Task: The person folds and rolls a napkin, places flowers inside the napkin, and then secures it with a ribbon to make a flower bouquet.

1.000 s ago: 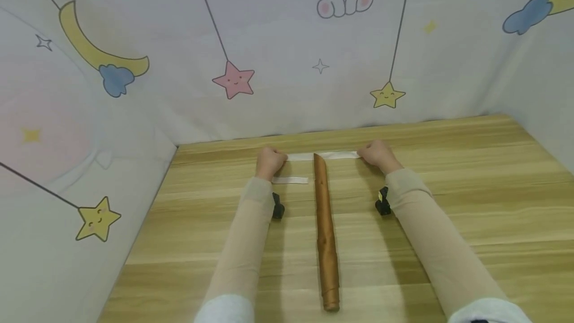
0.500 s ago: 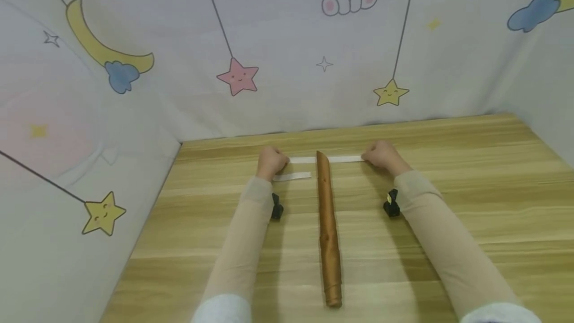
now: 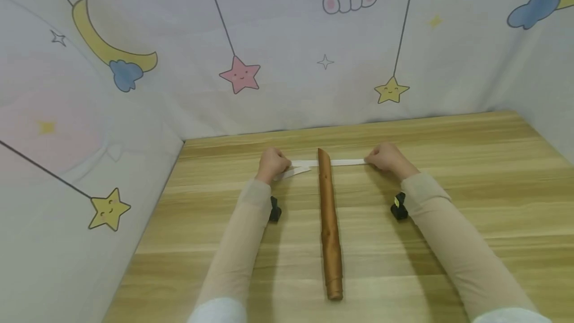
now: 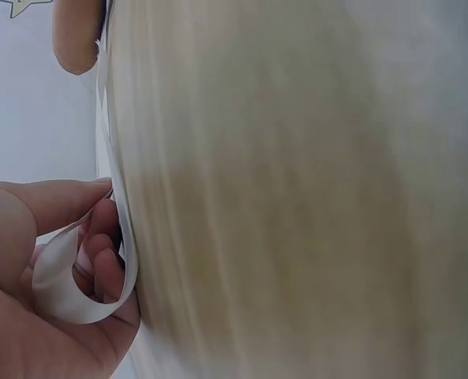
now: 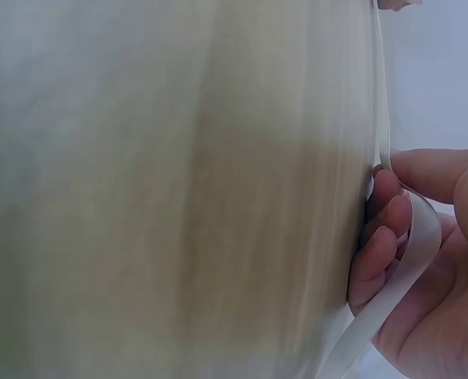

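Observation:
A long golden-brown roll [image 3: 330,223] lies lengthwise on the table, its far end pointed. A narrow white ribbon [image 3: 347,162] crosses beneath the roll near that end. To the left of the roll, my left hand [image 3: 273,163] pinches the ribbon between thumb and forefinger. In the left wrist view the ribbon [image 4: 56,284] loops through the palm, and in the head view its loose tail [image 3: 295,171] sticks out toward the roll. My right hand [image 3: 387,157] pinches the ribbon on the other side. Past those fingertips the ribbon [image 5: 423,237] curls across the right palm.
The wood-grain table [image 3: 471,173] meets a pale printed cloth backdrop [image 3: 287,98] at its far edge. Small black devices, one at the left wrist [image 3: 275,209] and one at the right wrist [image 3: 399,207], hang below the sleeves.
Both hands have drawn the ribbon slightly nearer along the roll, and the right hand has shifted outward. The loose tail by the left hand has tilted up toward the ribbon. The head view shifted a little.

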A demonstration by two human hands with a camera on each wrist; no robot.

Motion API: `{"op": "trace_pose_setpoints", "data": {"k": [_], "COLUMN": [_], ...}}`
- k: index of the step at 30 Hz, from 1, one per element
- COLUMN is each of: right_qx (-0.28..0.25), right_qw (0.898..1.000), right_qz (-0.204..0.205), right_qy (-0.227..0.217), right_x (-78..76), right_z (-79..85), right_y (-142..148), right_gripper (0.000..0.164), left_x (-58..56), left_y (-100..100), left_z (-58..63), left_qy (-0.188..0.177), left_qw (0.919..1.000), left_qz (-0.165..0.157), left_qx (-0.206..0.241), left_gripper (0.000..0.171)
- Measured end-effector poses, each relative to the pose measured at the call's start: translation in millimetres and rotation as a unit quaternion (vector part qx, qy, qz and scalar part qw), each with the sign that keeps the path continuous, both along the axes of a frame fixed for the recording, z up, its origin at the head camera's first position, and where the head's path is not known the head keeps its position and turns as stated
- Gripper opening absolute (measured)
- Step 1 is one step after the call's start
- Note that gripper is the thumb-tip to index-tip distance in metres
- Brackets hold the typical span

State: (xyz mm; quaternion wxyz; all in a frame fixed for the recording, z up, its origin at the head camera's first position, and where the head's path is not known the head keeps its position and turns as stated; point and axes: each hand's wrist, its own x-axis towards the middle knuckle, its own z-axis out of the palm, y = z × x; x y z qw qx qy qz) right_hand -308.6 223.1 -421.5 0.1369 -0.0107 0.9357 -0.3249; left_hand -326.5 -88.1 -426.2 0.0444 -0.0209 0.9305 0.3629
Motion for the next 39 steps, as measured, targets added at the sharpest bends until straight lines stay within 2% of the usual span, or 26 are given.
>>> {"op": "trace_pose_setpoints", "data": {"k": [5, 25, 39], "right_qx": [0.004, 0.008, 0.011], "right_qw": [1.000, 1.000, 0.998], "right_qz": [0.011, 0.029, 0.052], "right_qy": [0.011, 0.005, 0.012], "right_x": [4.6, 29.2, 45.0], "right_z": [-1.8, -0.5, 4.3], "right_y": [0, -2, -3], "right_gripper": [0.027, 0.026, 0.025], "left_x": [6.9, 24.6, 35.7], "left_y": [-1, -8, -15], "left_z": [0.7, 1.7, 3.3], "left_qy": [0.006, -0.043, -0.056], "left_qw": [1.0000, 0.9986, 0.9976], "left_qz": [-0.003, -0.028, -0.040], "left_qx": [-0.006, -0.009, 0.004], "left_gripper": [0.010, 0.012, 0.011]}}
